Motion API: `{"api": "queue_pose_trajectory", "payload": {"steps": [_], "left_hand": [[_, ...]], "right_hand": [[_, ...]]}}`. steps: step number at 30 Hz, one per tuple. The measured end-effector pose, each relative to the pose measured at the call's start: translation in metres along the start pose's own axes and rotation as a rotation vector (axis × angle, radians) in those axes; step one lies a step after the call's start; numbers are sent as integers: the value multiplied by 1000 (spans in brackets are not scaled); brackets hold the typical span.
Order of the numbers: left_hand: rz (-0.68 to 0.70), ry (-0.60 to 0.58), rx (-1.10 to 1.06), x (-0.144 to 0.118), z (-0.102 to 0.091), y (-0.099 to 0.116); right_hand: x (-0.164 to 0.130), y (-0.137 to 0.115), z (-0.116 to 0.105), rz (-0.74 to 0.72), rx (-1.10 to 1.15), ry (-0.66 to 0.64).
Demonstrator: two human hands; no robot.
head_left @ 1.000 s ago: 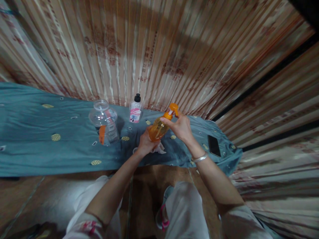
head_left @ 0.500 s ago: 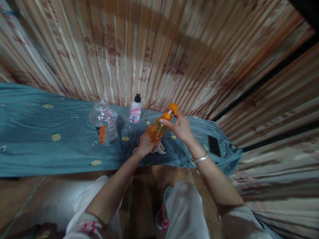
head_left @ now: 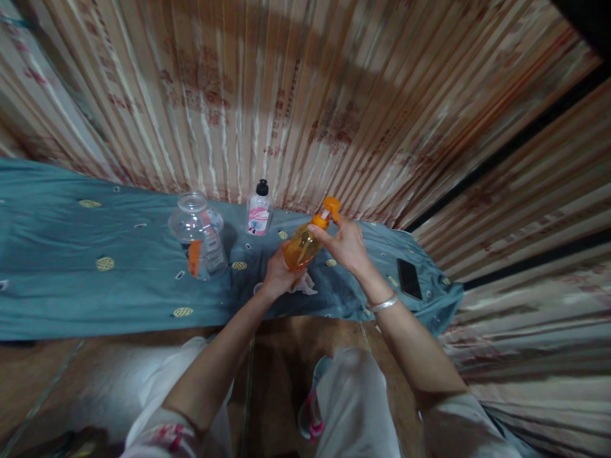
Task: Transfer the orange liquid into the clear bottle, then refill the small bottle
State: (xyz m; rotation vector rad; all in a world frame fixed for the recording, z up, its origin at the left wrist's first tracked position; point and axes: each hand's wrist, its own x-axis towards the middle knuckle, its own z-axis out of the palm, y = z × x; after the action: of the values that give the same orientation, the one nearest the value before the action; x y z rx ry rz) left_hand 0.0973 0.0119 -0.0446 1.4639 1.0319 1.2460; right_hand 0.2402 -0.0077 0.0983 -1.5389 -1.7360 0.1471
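Observation:
A pump bottle [head_left: 301,247] of amber liquid with an orange pump top is held tilted above the cloth, its top leaning to the right. My left hand [head_left: 278,275] is wrapped round the lower part of the bottle. Higher up, my right hand [head_left: 347,240] grips the orange collar and pump, its thumb on the near side and its other fingers partly hidden behind. Beneath my left hand lies a crumpled white tissue [head_left: 307,284], partly covered. A round, pale rim of something shows by my left wrist, too hidden to name.
A clear plastic jar [head_left: 210,245] with an orange label stands left on the teal cloth [head_left: 138,286]. Behind stands a small clear bottle [head_left: 258,216] with a black cap and pink label. A black phone [head_left: 409,278] lies at right. A pleated curtain [head_left: 305,95] hangs behind.
Both hands keep their hold on the pump bottle, almost unmoved. The whole view has shifted very slightly; the other things stay where they were.

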Motion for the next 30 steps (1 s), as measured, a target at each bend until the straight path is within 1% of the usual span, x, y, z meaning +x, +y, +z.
{"api": "queue_pose_trajectory", "payload": {"steps": [4, 8, 10, 18, 22, 30], "left_hand": [[-12, -11, 14, -1, 0, 3], [-15, -9, -1, -1, 1, 2], [-20, -8, 1, -1, 1, 1], [-29, 9, -3, 1, 2, -3], [-16, 8, 12, 1, 1, -1], [-51, 11, 22, 0, -1, 6]], "right_hand": [[1, -2, -1, 11, -74, 54], [1, 1, -1, -74, 1, -10], [1, 3, 0, -94, 11, -29], [2, -2, 7, -50, -163, 69], [1, -4, 9, -60, -187, 101], [2, -8, 11, -25, -228, 121]]}}
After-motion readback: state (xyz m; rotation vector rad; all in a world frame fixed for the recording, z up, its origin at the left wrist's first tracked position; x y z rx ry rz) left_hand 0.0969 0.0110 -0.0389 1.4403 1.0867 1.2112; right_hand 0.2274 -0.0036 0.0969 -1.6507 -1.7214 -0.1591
